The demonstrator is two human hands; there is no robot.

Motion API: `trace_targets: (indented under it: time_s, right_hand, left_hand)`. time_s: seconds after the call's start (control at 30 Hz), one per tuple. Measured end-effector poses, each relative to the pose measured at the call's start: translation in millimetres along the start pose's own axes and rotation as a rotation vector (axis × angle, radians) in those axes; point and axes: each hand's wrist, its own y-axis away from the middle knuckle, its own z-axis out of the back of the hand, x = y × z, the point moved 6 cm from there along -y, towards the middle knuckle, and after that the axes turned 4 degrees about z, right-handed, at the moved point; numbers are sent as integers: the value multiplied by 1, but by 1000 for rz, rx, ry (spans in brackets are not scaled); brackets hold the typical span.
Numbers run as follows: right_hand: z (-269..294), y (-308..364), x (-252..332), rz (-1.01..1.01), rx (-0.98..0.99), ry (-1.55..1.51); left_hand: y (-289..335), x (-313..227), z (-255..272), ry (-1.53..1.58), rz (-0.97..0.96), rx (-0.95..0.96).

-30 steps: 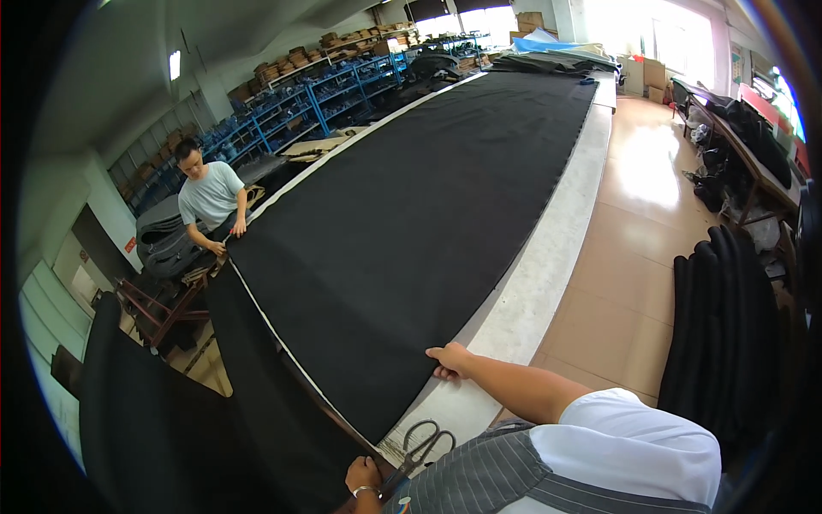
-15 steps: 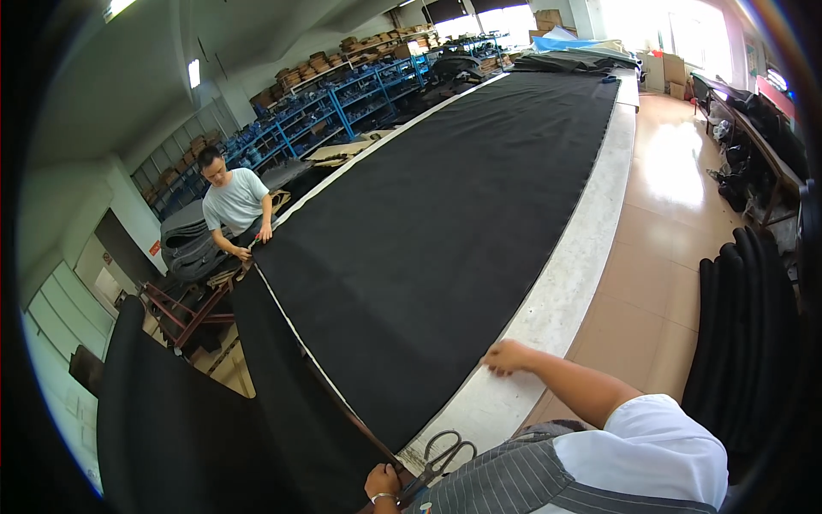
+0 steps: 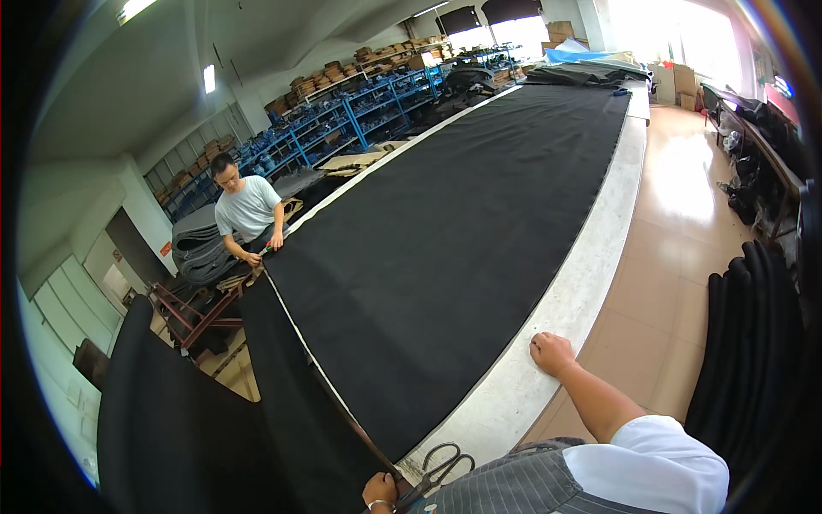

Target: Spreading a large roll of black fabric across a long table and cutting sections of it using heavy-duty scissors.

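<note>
A long sheet of black fabric [image 3: 428,231] lies spread over a white-topped table [image 3: 492,407]. My right hand [image 3: 552,353] rests on the table's bare right border, its fingers curled closed, a little apart from the fabric's edge. What is under those fingers, if anything, is hidden. At the near corner my left hand [image 3: 379,490] is closed beside the table's end, next to hanging black fabric [image 3: 291,411]; its grip is hidden. Large dark scissors [image 3: 441,467] lie just right of it, handles outward. Across the table end, a co-worker [image 3: 248,210] holds a small tool at the fabric's far left corner.
Blue shelving [image 3: 351,120] with stacked parts runs along the back left. Rolled black material [image 3: 745,343] stands on the tiled floor at right, below a cluttered bench [image 3: 771,163]. A reddish metal frame [image 3: 197,317] is at left, behind a large black roll [image 3: 137,394].
My right hand has moved right and slightly farther along the table, off the fabric's edge. The view has shifted a little. My left hand stays by the scissors.
</note>
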Motion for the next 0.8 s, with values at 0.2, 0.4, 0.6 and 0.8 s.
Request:
trace_targets:
  time_s: [0.2, 0.4, 0.6, 0.8]
  right_hand:
    - [1, -4, 2, 1, 31, -18]
    - [0, -4, 0, -30, 20, -15]
    - [4, -2, 2, -30, 8, -43]
    - [4, -3, 1, -41, 12, -57]
  left_hand:
    - [-7, -1, -2, -126, 59, -99]
    - [-5, -2, -1, -100, 25, -131]
    - [-3, -6, 3, -98, 15, -127]
    - [-5, -8, 4, -123, 76, -68]
